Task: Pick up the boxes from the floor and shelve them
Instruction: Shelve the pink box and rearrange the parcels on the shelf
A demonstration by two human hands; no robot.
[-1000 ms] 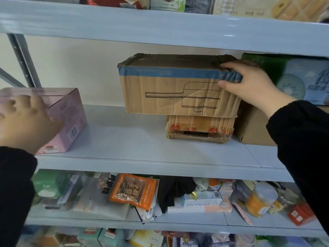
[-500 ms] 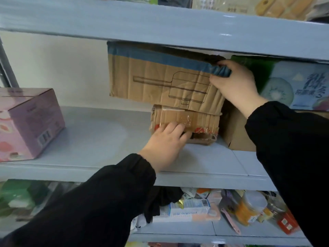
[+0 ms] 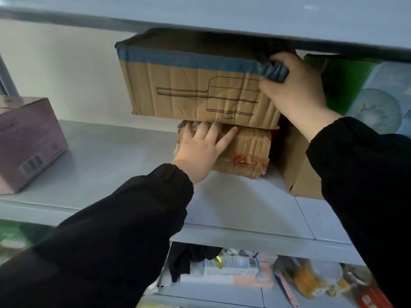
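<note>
A crumpled brown cardboard box with a blue band (image 3: 191, 85) sits on top of a smaller, flattened cardboard box with red tape (image 3: 246, 152) on the grey shelf (image 3: 111, 165). My right hand (image 3: 295, 90) grips the upper box at its right top corner, and the box's top almost touches the shelf above. My left hand (image 3: 202, 150) lies flat against the front of the lower box, fingers spread.
A pink box (image 3: 29, 143) stands at the shelf's left end. A plain brown carton (image 3: 298, 170) and a green and blue printed box (image 3: 369, 96) fill the right. The shelf below holds several packets and jars (image 3: 240, 267). The upper shelf edge (image 3: 222, 16) hangs close overhead.
My left hand left the pink box and moved right onto the lower cardboard box. My right hand stayed on the upper box's corner, which has tilted and shifted slightly.
</note>
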